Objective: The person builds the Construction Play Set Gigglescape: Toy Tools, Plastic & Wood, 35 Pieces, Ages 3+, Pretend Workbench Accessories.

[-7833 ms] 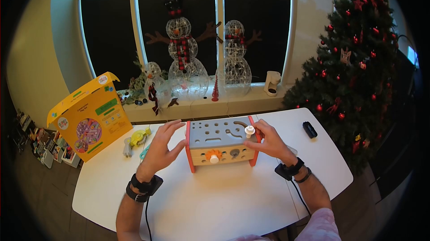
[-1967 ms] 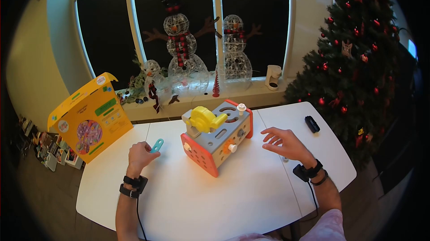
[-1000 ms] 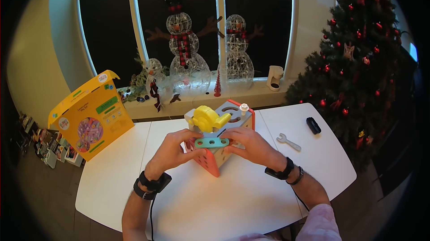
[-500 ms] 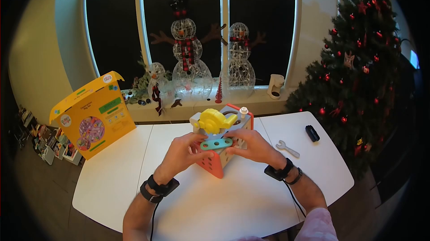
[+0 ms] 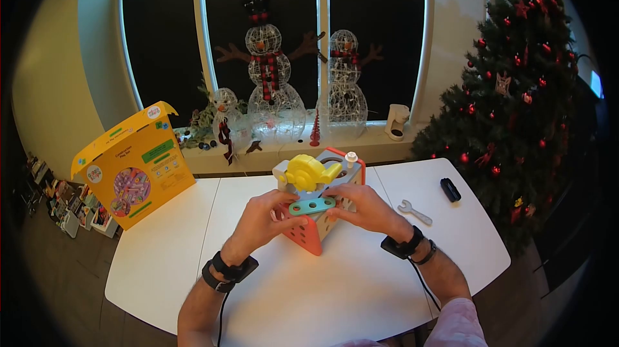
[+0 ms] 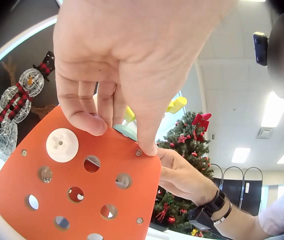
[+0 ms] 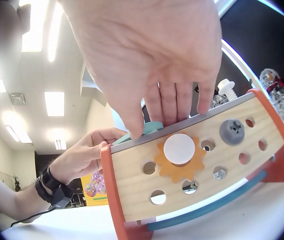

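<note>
A teal strip with three holes [image 5: 304, 207] lies along the near top edge of a wooden toy workbench [image 5: 306, 236]. My left hand [image 5: 263, 219] holds its left end between thumb and fingers. At the other end my right hand [image 5: 366, 210] grips it with thumb in front and fingers behind. Just beyond the strip, a yellow toy piece with a handle [image 5: 306, 174] sits on the grey top. The bench's red end panel [image 6: 77, 172] carries a white bolt head [image 6: 62, 145]. On the wooden side are an orange gear [image 7: 182, 172] and a grey screw [image 7: 232, 131].
A grey toy wrench [image 5: 416, 212] and a small black object [image 5: 450, 190] lie on the table's right side. A yellow play-set box [image 5: 138, 154] stands at the left. At the bench's far corner stands a white screw [image 5: 351, 157].
The bench has been turned and the yellow piece now sits on it. My left hand brought the teal strip to the bench top, where my right hand joined it. The last half second shows little motion.
</note>
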Demonstrator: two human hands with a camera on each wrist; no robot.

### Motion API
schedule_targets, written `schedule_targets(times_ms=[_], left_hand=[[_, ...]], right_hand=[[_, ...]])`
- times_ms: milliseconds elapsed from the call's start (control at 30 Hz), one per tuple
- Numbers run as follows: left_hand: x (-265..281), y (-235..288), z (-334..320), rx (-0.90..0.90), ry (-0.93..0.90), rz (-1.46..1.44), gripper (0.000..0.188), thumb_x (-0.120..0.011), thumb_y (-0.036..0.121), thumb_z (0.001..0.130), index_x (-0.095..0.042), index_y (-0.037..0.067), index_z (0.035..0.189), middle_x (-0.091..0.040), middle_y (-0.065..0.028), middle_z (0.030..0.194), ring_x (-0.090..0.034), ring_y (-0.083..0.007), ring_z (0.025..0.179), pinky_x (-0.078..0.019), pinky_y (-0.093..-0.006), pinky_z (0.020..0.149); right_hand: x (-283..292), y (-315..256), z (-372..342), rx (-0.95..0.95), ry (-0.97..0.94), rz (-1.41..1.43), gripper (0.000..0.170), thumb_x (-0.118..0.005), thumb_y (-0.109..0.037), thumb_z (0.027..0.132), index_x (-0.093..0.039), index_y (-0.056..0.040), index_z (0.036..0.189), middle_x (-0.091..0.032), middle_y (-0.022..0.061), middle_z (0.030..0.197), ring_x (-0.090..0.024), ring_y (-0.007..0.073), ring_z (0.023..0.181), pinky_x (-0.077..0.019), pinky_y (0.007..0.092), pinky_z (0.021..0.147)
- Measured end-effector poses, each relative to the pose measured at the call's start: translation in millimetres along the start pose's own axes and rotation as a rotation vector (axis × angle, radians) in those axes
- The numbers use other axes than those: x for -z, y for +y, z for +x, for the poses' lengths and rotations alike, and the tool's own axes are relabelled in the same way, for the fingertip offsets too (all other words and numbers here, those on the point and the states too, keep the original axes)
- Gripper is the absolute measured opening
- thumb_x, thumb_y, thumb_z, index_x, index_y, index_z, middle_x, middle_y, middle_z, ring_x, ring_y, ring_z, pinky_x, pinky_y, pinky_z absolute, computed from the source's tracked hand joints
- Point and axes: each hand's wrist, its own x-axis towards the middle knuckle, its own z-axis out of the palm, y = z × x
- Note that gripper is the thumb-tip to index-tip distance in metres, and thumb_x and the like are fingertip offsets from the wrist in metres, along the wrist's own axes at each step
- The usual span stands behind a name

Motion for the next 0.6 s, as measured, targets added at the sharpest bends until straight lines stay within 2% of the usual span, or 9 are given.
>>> schedule_targets(times_ms=[100,167,300,367,400,433,500,533,600], left_hand=[[0.5,0.1,-0.5,-0.008,-0.002,0.019,0.056,-0.101,0.032,0.084,-0.08,0.002,0.127,-0.08,-0.0098,0.101,-0.071,-0.0167,0.077,-0.0601,-0.0309,0.072],[1.8,0.6,-1.0,-0.017,-0.002,0.029,0.057,-0.101,0.032,0.084,-0.079,0.002,0.128,-0.08,-0.0101,0.102,-0.071,-0.0168,0.078,-0.0603,-0.031,0.073],[3.2,4.2,-1.8,-0.032,-0.009,0.009,0.063,-0.103,0.029,0.082,-0.077,0.003,0.133,-0.081,-0.0088,0.108,-0.068,-0.0136,0.08,-0.0583,-0.0289,0.071],[10.5,15.9,-2.9,0.009,-0.009,-0.02,0.063,-0.102,0.028,0.083,-0.076,0.003,0.135,-0.081,-0.0086,0.113,-0.069,-0.0136,0.082,-0.0587,-0.0284,0.069],[15.2,23.6,-3.7,0.053,-0.003,-0.043,0.064,-0.101,0.027,0.084,-0.075,0.003,0.137,-0.081,-0.0085,0.117,-0.071,-0.0137,0.084,-0.0592,-0.0279,0.067],[20.0,30.7,-5.1,0.056,-0.007,-0.051,0.064,-0.101,0.027,0.084,-0.075,0.003,0.137,-0.081,-0.0085,0.117,-0.071,-0.0137,0.084,-0.0592,-0.0279,0.067],[28.6,39.6,-7.9,0.062,0.162,0.097,0.062,-0.098,0.024,0.086,-0.073,0.003,0.139,-0.081,-0.0084,0.126,-0.072,-0.0137,0.087,-0.0602,-0.0275,0.064],[30.4,38.0,-8.1,0.043,0.24,0.137,0.061,-0.099,0.025,0.085,-0.074,0.006,0.137,-0.08,-0.0103,0.126,-0.073,-0.0161,0.083,-0.0598,-0.0279,0.062],[32.9,36.5,-8.9,0.074,0.252,0.145,0.056,-0.097,0.022,0.087,-0.075,0.005,0.136,-0.081,-0.0087,0.127,-0.073,-0.0151,0.086,-0.0607,-0.0283,0.063]], right_hand=[[5.3,-7.4,-0.6,-0.047,-0.008,0.075,0.047,-0.087,-0.023,0.1,-0.072,-0.0051,0.141,-0.08,0.0118,0.124,-0.077,0.023,0.104,-0.0607,0.0377,0.095],[14.1,-5.5,-3.6,0.013,0.01,0.0,0.059,-0.083,-0.023,0.104,-0.062,-0.0026,0.155,-0.079,0.0134,0.132,-0.078,0.0259,0.116,-0.0601,0.0383,0.104],[45.5,0.5,-15.7,-0.02,0.087,0.087,0.057,-0.081,-0.02,0.105,-0.061,-0.0035,0.156,-0.078,0.0134,0.138,-0.077,0.0255,0.124,-0.0595,0.0384,0.107],[60.7,9.2,-28.5,-0.132,0.113,0.112,0.055,-0.079,-0.017,0.106,-0.062,-0.0045,0.156,-0.078,0.0135,0.138,-0.076,0.0225,0.126,-0.0604,0.038,0.105],[64.7,10.0,-35.0,-0.114,0.166,0.102,0.046,-0.076,-0.014,0.107,-0.067,-0.0048,0.151,-0.081,0.0121,0.13,-0.078,0.0212,0.119,-0.0618,0.0373,0.101],[71.2,11.8,-43.1,-0.123,0.163,0.101,0.046,-0.076,-0.014,0.107,-0.067,-0.0048,0.151,-0.081,0.0121,0.13,-0.078,0.0212,0.119,-0.0618,0.0373,0.101],[85.3,17.7,-61.3,-0.286,0.06,0.033,0.033,-0.072,-0.014,0.109,-0.074,-0.0035,0.14,-0.08,0.0137,0.13,-0.079,0.0231,0.116,-0.0628,0.0378,0.101],[86.6,24.4,-71.2,-0.305,0.08,0.01,0.029,-0.073,-0.015,0.108,-0.076,-0.003,0.135,-0.082,0.0125,0.125,-0.081,0.0228,0.112,-0.0636,0.0371,0.096],[88.7,34.5,-88.5,-0.338,0.084,0.0,0.03,-0.073,-0.014,0.108,-0.076,-0.0031,0.136,-0.082,0.0133,0.125,-0.081,0.0233,0.111,-0.0637,0.0368,0.096]])
